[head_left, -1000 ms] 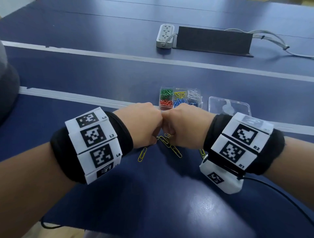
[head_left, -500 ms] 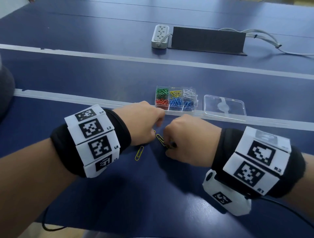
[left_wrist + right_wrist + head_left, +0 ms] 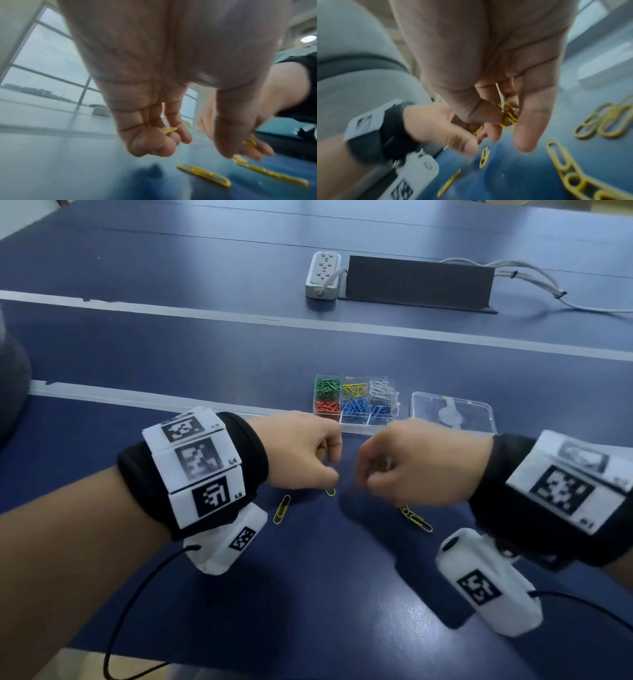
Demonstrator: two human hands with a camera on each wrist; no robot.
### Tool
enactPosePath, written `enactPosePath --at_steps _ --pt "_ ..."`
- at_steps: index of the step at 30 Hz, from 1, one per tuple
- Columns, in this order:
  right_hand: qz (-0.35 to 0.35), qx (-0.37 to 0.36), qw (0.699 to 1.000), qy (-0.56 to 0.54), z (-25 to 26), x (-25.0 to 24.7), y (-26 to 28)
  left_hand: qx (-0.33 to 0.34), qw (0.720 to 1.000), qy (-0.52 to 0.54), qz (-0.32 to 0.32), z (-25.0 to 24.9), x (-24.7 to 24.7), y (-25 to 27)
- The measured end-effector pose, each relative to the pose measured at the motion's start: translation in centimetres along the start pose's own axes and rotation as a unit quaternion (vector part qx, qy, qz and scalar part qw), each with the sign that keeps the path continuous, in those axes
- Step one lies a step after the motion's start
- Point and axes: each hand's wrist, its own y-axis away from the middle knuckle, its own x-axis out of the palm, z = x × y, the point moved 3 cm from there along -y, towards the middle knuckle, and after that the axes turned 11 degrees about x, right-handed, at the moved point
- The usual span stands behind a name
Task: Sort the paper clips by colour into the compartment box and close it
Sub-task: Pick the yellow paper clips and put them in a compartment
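Left hand [image 3: 301, 453], centre frame: fingers curled, holding a yellow clip [image 3: 169, 130]. Right hand [image 3: 418, 462], just beside it: fingers curled round several yellow clips [image 3: 508, 116]. Blue table [image 3: 205, 354]: loose yellow clips [image 3: 281, 509] beneath the hands. Compartment box [image 3: 356, 402], above them, open, holding sorted clips; clear lid [image 3: 452, 412] at its right.

Black wristbands [image 3: 144, 474] carry white square-coded tags [image 3: 198, 460]; white cabled cameras [image 3: 489, 580] hang beneath both wrists.

The head camera looks forward and down over the dark blue table [image 3: 239, 354]. Each wrist camera peers close along its palm; all share loose yellow wire paper clips [image 3: 281, 509] [image 3: 204, 174] [image 3: 563, 166].
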Motion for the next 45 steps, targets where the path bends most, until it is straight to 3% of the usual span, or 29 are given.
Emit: enactPosePath --at_steps 3,5,9,15,20,30,33,37,41,45 --pt "0.015 0.068 0.991 -0.118 -2.6 -1.5 -0.5 0.029 0.999 -0.040 0.012 -0.3 0.2 -0.3" --pt "-0.004 0.076 0.987 -0.140 -4.1 -2.4 -0.6 0.052 0.996 -0.073 0.022 -0.7 0.3 -0.8" --pt "-0.050 0.013 0.999 -0.004 -5.1 -3.1 -0.2 0.078 0.990 -0.112 0.034 -1.0 0.2 -1.6" --pt "-0.047 -0.081 0.978 0.184 -4.9 -1.3 -0.3 0.091 0.984 -0.137 0.068 -1.3 0.4 -1.4" --pt "-0.039 -0.107 0.973 0.201 -5.1 -0.7 0.1 0.110 0.978 -0.170 0.051 -1.9 0.0 -0.5" --pt "-0.061 -0.070 0.984 0.149 -4.6 -0.8 -0.1 0.077 0.983 -0.160 0.045 -1.8 0.2 -0.7" --pt "-0.090 -0.062 0.986 0.124 -3.9 -1.9 -0.6 0.074 0.991 -0.107 0.010 -1.6 -0.9 -1.1" --pt "-0.062 -0.045 0.996 0.051 -3.3 -3.7 -1.6 0.042 0.993 0.012 -0.107 -0.6 -3.5 -2.5" --pt "-0.026 -0.009 0.999 -0.030 -3.1 -5.2 -3.1 -0.017 0.966 0.156 -0.208 0.9 -5.5 -5.0" --pt "-0.062 0.039 0.989 -0.130 -3.4 -6.7 -5.7 -0.069 0.943 0.212 -0.247 2.0 -5.9 -7.2"
